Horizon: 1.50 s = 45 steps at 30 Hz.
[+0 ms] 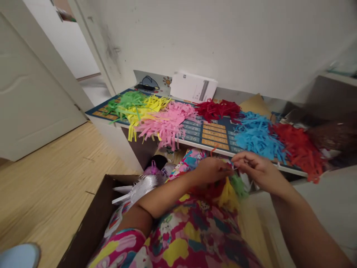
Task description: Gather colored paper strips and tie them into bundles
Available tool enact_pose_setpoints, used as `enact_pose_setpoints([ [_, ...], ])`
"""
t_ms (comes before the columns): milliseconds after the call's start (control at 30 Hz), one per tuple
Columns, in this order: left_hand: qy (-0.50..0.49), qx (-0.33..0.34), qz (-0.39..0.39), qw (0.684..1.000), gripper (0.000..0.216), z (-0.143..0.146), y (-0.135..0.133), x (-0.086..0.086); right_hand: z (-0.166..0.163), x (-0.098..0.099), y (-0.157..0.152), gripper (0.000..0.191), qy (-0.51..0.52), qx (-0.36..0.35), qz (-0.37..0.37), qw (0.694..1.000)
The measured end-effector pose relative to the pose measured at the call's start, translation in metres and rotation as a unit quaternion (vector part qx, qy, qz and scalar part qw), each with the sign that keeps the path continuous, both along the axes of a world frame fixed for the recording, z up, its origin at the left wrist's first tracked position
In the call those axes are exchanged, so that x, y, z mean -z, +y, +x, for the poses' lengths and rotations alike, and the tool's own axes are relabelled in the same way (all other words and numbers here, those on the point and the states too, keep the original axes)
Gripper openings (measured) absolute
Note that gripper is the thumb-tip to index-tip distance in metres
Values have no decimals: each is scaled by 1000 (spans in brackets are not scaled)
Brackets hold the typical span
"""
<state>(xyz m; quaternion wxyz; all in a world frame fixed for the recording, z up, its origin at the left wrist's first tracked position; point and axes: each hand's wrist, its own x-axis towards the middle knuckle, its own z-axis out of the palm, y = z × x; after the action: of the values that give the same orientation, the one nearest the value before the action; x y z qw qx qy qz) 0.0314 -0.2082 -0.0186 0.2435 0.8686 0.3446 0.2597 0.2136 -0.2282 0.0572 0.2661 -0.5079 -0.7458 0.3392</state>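
Over my lap, my left hand (pixel 213 172) is closed, its fingertips near those of my right hand (pixel 258 172). A short piece of thin white string (pixel 235 168) shows between the two hands, pinched at both ends. Below my fingers hang paper tassels: an orange-red tassel (pixel 206 190) partly behind my left hand, a yellow tassel (pixel 228 195) and a green tassel (pixel 239 185). An orange strip (pixel 214 149) sticks up above my left hand. How the string joins the tassels is hidden.
Along the desk (pixel 195 139) lie fringed paper bundles: green (pixel 129 102), yellow (pixel 149 108), pink (pixel 173 123), dark red (pixel 219 109), blue (pixel 259 136) and red (pixel 298 147). A white box (pixel 193 87) leans behind them. A cardboard box (pixel 89 219) with silver fringe (pixel 143 188) stands left of my legs.
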Motion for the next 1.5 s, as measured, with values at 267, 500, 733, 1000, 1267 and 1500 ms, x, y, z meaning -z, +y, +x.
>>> enact_pose_setpoints([
  [267, 114, -45, 45, 991, 38, -13, 7, 17, 78, -47, -30, 40, 142, 214, 74, 964],
  [500, 178, -25, 56, 982, 35, -5, -3, 16, 113, 23, -38, 47, -184, 200, 203, 941],
  [733, 174, -23, 15, 984, 35, -7, -3, 12, 25, 98, -22, 34, -91, 0, 48, 995],
  [1000, 48, 20, -134, 990, 25, -65, 38, -17, 60, 91, -2, 46, 144, 127, -120, 974],
  [1267, -55, 86, -133, 986, 54, -60, 37, -50, 72, 52, -25, 45, 95, 155, -69, 981],
  [1500, -61, 116, -274, 953, 24, -34, 45, -35, 89, 46, -22, 57, 144, 167, -79, 972],
])
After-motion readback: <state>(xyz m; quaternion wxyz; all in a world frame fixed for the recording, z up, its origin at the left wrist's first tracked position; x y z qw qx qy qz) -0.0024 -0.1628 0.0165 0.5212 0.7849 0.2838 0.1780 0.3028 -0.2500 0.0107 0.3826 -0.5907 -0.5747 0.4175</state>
